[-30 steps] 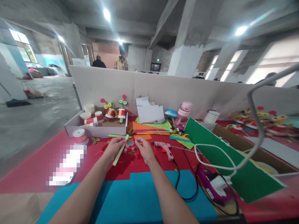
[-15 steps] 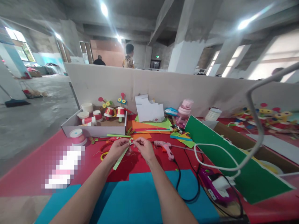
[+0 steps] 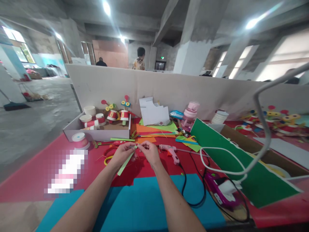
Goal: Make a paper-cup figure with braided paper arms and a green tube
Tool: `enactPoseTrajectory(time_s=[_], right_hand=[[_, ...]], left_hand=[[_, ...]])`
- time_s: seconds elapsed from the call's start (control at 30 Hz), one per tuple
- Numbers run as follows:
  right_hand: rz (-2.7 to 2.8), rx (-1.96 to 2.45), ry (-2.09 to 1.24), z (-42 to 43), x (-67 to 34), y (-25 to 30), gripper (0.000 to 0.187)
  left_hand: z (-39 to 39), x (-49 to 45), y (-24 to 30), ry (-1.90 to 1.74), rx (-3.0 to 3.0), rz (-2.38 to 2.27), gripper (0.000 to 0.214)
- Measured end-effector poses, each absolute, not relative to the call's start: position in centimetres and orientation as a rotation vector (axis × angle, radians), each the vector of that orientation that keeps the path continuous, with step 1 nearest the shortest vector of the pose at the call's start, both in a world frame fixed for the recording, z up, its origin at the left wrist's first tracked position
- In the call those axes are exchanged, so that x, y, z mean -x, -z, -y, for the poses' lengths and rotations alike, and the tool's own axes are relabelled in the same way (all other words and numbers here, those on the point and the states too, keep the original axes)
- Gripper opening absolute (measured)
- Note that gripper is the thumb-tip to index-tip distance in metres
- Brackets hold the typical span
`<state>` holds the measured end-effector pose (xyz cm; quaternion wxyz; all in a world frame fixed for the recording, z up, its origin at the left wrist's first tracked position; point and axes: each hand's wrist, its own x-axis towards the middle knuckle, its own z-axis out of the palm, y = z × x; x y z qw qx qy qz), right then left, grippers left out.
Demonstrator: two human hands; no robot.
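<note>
A left hand (image 3: 122,153) pinches a pale green paper strip (image 3: 126,165) near its upper end, the rest slanting down below the fingers. The right hand (image 3: 150,152) meets it there, fingertips together, their hold unclear, near a pink glue gun (image 3: 171,152).

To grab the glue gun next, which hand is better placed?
Probably the right hand: the pink glue gun lies beside it, while the left hand is farther away, holding a pale green strip.
</note>
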<state>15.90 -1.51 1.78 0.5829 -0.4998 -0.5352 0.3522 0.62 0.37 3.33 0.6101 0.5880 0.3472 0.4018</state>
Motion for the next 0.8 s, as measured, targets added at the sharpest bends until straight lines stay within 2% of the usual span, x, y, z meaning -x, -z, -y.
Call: enactPoseTrajectory(time_s=[0.8], right_hand=[[1.301, 1.191, -0.740, 1.80, -16.07, -2.14, 0.022]], left_hand=[[-0.31, -0.83, -3.10, -0.924, -1.347, -0.798, 0.045]])
